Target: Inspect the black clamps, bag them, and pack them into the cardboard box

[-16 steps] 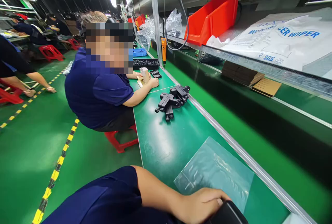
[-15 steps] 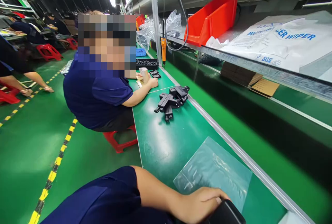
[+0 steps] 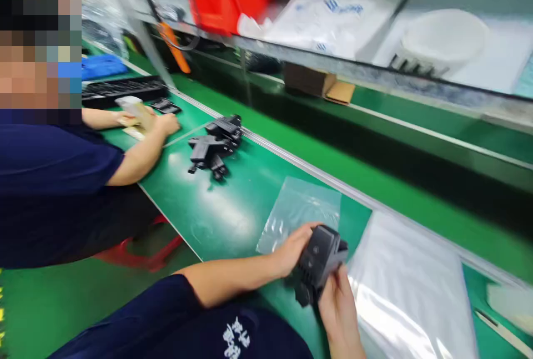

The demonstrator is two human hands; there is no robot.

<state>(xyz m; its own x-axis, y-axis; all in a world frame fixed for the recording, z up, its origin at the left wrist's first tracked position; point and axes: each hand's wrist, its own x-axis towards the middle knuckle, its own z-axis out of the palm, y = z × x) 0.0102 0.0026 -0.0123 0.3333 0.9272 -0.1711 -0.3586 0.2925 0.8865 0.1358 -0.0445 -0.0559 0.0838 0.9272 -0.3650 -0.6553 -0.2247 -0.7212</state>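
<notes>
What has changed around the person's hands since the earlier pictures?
The view has turned right. The right hand, unseen before, now shows holding the boxy black plastic device, which the left hand also grips, apparently as before. The flat, clear plastic bag and the pile of black plastic parts stay on the green table.

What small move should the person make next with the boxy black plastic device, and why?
Perhaps bring the boxy black plastic device toward the flat, clear plastic bag: the left hand and right hand both hold the device, and the bag lies on the green tabletop just beyond the left hand.
</notes>
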